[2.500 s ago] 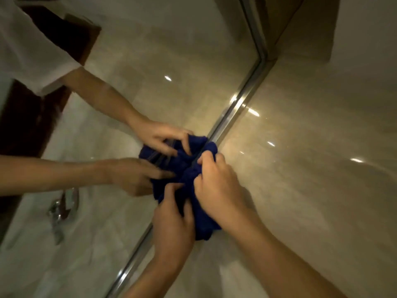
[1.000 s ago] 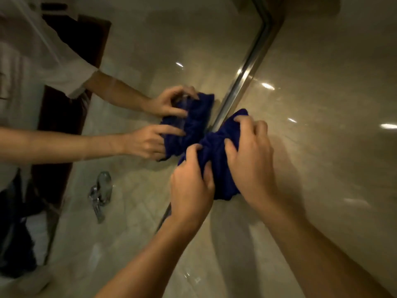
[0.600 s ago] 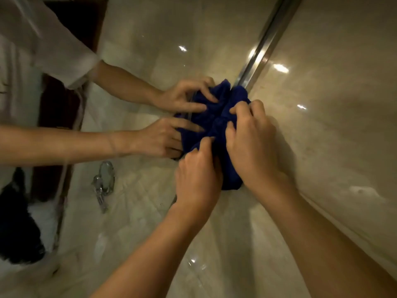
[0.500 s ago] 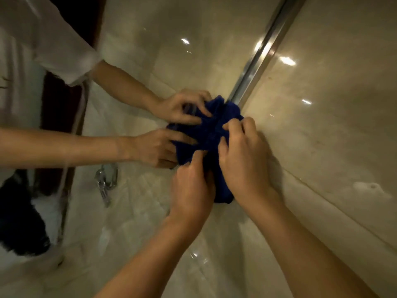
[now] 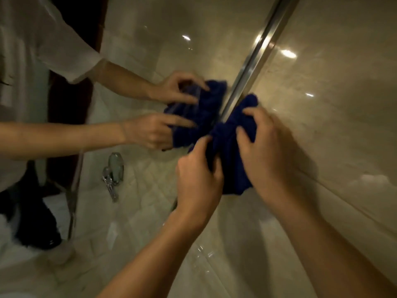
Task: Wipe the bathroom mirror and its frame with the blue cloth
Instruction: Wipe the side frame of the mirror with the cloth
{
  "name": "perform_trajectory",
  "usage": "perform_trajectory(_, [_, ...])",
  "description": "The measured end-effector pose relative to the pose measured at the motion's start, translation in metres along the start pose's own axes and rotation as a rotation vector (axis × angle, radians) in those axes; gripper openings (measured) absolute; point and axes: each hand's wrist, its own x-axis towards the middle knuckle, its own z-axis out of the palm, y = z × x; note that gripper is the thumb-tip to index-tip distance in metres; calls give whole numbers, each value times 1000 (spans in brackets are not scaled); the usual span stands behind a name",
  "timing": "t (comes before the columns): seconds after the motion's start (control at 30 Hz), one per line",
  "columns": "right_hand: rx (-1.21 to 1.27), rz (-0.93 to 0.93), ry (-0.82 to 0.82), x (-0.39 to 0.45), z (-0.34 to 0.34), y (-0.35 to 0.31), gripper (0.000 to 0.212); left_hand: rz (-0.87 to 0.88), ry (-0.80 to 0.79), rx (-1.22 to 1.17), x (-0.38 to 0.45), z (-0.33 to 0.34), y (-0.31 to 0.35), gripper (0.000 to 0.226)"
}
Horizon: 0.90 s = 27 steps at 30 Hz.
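A person's two bare hands work a bunched blue cloth against the metal frame of a bathroom mirror. The frame is a shiny silver strip running diagonally from the upper right down toward the lower middle, and everything here is placed relative to it. The cloth sits right on the frame, covering a stretch of it and spilling onto the glossy beige tiled wall on the frame's right side. The left hand is just below the cloth along the line of the frame, its grip pinching a fold of the fabric between curled fingers and thumb. The right hand lies on the wall side of the frame, its fingers curled over the cloth and clutching it, pressing it against the surface. On the other side of the frame, the mirror shows the reflection of both hands and the cloth meeting the real ones at the frame's edge. Farther from the frame in the reflection are a white short sleeve, a dark wooden door and a chrome tap. Small bright glints of light dot the frame and the tiles beside it.
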Motion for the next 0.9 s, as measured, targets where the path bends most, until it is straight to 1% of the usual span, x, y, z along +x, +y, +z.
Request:
perform_trajectory(0.07, [-42,-31,17,16,0,-2,30,13,-21,-20,14,9,8,34])
perform_trajectory(0.13, [-92,-55,-4,20,11,-5,25,35,-64,33,18,15,2,39])
perform_trajectory(0.23, [-36,-10,34,20,24,-10,25,69,-82,85,11,17,-19,44])
perform_trajectory(0.3, [-27,24,32,14,31,-11,26,54,-86,91,5,19,-31,44])
perform_trajectory(0.4, [-3,24,-3,-7,46,-13,23,0,-123,101,-14,18,-52,43])
perform_trajectory(0.5, [9,32,-110,-44,67,-13,22,-75,-173,141,-42,7,-81,45])
perform_trajectory(0.57, [2,48,-183,-70,82,-14,24,-155,-218,185,-60,-3,-101,48])
perform_trajectory(0.67, [4,92,-376,-96,95,-16,23,-284,-253,213,-77,-13,-120,47])
perform_trajectory(0.7, [18,100,-417,-97,95,-13,25,-311,-254,202,-80,-15,-120,46])
perform_trajectory(0.77, [39,108,-400,-90,83,-8,29,-293,-229,168,-80,-17,-110,44])
perform_trajectory(0.8, [47,111,-356,-82,73,-7,29,-264,-200,144,-76,-17,-100,44])
perform_trajectory(0.9, [105,87,-111,-50,35,-5,28,-140,-76,27,-50,-11,-57,42])
